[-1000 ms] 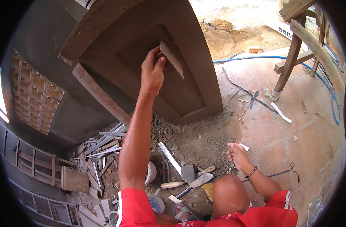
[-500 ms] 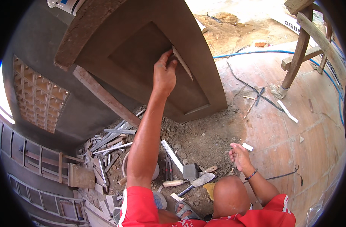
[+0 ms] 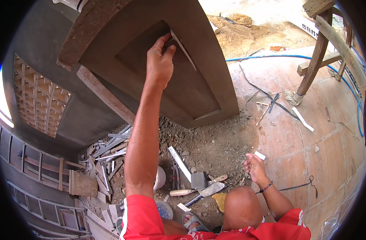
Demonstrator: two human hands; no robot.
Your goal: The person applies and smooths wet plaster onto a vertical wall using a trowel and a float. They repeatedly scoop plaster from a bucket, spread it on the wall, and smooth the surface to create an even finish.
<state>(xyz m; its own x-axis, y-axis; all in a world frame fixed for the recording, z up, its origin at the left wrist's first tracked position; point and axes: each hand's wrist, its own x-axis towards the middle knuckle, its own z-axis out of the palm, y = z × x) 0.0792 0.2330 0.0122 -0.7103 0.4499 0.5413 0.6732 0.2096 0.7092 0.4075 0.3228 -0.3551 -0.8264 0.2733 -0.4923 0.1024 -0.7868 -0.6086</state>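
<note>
A grey plastered panel (image 3: pixel 215 100) with a recessed middle stands before me. My left hand (image 3: pixel 161 62) is stretched up to it and closed on the upper end of a thin, pale, narrow strip (image 3: pixel 185 52). The strip slants along the recess's right inner edge; whether it touches the plaster all along I cannot tell. My right hand (image 3: pixel 255 167), with a dark bracelet at the wrist, hovers low beside my bent knee (image 3: pixel 243 208), fingers loosely curled and apart. Just past its fingertips appears a small white piece (image 3: pixel 260 155), seemingly on the floor.
Below the panel lie a trowel (image 3: pixel 212 189), a grey block (image 3: pixel 199 180), pliers (image 3: pixel 176 176) and a white strip (image 3: pixel 179 163). Scrap wood (image 3: pixel 107 160) is heaped at left near a bucket (image 3: pixel 83 184). A wooden trestle (image 3: pixel 317 60) and blue hose (image 3: pixel 271 55) are at right.
My left hand has moved up and left along the recess, carrying the strip with it. My right hand has barely shifted.
</note>
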